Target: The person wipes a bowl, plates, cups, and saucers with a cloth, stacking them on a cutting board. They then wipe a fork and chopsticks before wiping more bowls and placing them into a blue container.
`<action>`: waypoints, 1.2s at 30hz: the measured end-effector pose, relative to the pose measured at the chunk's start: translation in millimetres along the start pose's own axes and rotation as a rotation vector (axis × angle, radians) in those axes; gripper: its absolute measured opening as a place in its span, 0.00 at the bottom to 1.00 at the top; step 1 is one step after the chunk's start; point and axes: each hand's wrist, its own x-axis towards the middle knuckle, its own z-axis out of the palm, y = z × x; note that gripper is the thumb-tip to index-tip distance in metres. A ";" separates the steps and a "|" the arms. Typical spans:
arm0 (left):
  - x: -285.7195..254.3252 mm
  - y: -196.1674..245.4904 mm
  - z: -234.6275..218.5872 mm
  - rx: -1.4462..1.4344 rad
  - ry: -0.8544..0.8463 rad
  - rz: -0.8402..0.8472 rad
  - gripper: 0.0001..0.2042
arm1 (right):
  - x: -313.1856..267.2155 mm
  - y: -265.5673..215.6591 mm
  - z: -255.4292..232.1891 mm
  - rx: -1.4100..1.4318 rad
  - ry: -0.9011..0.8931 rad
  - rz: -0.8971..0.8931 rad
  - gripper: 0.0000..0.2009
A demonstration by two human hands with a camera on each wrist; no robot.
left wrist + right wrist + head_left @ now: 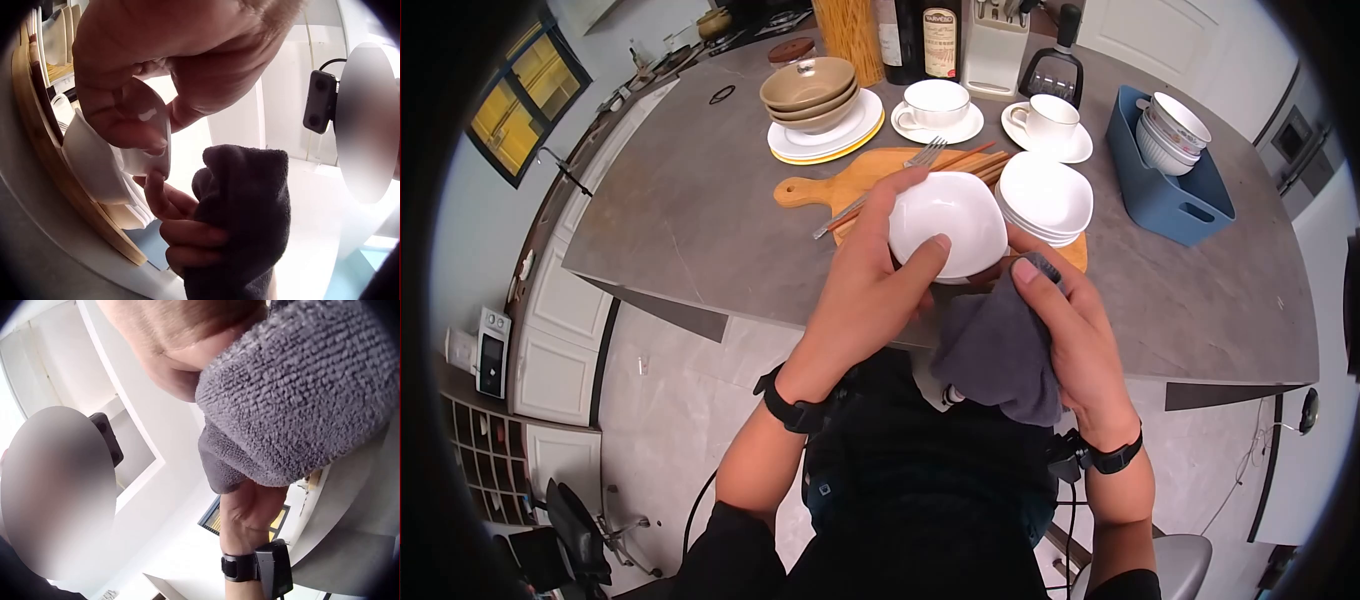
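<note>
A white square-rounded bowl [965,215] is held up over the near edge of the table, its inside facing the head camera. My left hand [868,265] grips its left side, thumb over the inner wall and fingers at the outside. In my right hand [1080,335] is a dark grey towel [1000,345], pinched under the thumb and hanging down. Fingers of the right hand reach the bowl's lower right rim in the left wrist view. The towel [300,394] hides most of that hand in the right wrist view.
Behind the bowl lies a wooden cutting board [810,192] with a fork [927,152], chopsticks [990,168] and stacked white bowls [1048,195]. Farther back stand brown bowls [808,85] on plates, two cups [936,103] on saucers, and a blue basin [1170,205] holding bowls.
</note>
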 end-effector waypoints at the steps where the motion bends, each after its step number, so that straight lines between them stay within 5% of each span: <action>1: 1.2 -0.1 0.0 0.001 -0.002 0.000 0.32 | 1.6 0.8 -0.1 -0.063 0.031 -0.017 0.27; 10: 13.2 -23.5 1.3 0.333 0.012 0.079 0.39 | 7.5 6.9 -9.0 -0.334 0.116 -0.162 0.25; 12: 18.2 -40.9 2.9 0.441 0.041 0.297 0.42 | 5.0 6.1 -9.2 -0.401 0.135 -0.187 0.25; 20: 1.9 -14.9 2.3 0.426 -0.036 0.176 0.47 | -16.3 9.7 -18.2 -0.522 0.234 -0.078 0.26; 28: 13.5 -24.1 -8.8 0.400 -0.085 0.222 0.44 | -19.2 10.8 -14.7 -0.388 0.025 0.007 0.27; 31: 20.4 -22.3 -17.4 0.367 -0.180 0.102 0.45 | -21.3 9.0 -14.1 -0.415 -0.041 0.020 0.27; 36: 24.0 -25.6 -17.8 0.421 -0.154 0.208 0.45 | -19.7 8.1 -15.9 -0.450 -0.042 0.032 0.28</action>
